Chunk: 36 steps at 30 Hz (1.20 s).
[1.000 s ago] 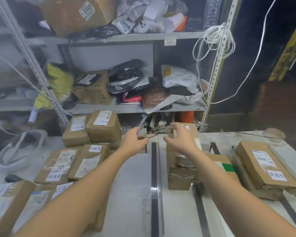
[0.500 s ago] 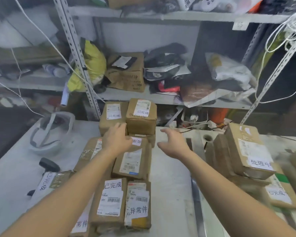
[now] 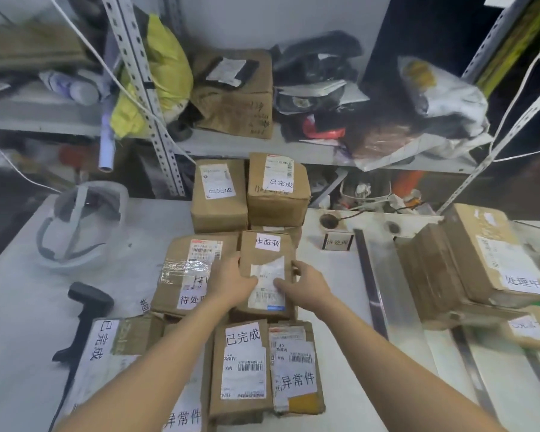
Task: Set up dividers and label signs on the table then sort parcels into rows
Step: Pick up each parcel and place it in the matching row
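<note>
A pile of brown cardboard parcels with white labels covers the middle of the white table (image 3: 22, 307). My left hand (image 3: 229, 280) and my right hand (image 3: 306, 286) grip the two sides of one brown parcel (image 3: 267, 263) on top of the pile, thumbs on its upper face. Two stacked parcels (image 3: 250, 191) stand behind it. A wide taped parcel (image 3: 187, 269) lies to its left, and two labelled parcels (image 3: 265, 366) lie nearer to me. A small label sign (image 3: 338, 241) stands on the table right of the pile. A dark divider strip (image 3: 371, 285) runs toward me beside it.
More parcels (image 3: 474, 263) are stacked at the right beyond the divider. A black barcode scanner (image 3: 86, 313) lies at the left, a white helmet (image 3: 81, 226) behind it. Metal shelving (image 3: 262, 148) crammed with bags and boxes rises behind the table.
My view has swung left and down from the divider to the parcel pile. Both hands came down from the table's back edge and closed on the sides of the top parcel.
</note>
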Each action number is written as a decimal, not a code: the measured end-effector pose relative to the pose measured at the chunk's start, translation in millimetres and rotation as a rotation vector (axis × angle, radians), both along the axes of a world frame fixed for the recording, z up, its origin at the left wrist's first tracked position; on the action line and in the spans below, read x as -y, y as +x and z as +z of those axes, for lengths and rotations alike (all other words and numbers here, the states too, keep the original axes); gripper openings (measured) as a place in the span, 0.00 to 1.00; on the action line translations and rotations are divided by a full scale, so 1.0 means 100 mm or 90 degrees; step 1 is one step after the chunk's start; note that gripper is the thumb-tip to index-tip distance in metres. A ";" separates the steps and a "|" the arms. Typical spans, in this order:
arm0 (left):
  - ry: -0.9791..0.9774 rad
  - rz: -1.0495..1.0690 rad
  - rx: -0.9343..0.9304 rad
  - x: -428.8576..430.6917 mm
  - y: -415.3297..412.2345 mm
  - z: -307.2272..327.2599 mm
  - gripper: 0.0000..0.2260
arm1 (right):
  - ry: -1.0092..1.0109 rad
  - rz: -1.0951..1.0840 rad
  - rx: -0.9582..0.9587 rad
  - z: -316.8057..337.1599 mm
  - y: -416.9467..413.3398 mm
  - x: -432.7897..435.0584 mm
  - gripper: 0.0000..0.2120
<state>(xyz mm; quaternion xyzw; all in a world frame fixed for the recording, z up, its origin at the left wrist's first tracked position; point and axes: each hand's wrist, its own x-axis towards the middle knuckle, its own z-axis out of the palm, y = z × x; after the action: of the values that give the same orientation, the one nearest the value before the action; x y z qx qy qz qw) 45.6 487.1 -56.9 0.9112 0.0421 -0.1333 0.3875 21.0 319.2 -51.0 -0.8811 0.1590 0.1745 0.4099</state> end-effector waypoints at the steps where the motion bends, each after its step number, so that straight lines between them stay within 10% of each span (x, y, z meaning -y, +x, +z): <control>1: -0.009 0.005 -0.004 0.00 0.01 -0.02 0.18 | 0.012 -0.014 0.000 -0.02 0.00 -0.01 0.23; 36: -0.304 0.115 0.087 1.92 -1.31 1.18 0.31 | 0.191 -0.033 0.200 1.05 -1.19 2.01 0.26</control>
<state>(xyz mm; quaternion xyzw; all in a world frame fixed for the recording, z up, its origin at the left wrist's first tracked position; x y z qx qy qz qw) -85.3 295.1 61.2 0.7936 0.0644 -0.0421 0.6035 -98.4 117.7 53.7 -0.8222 0.0880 0.0464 0.5605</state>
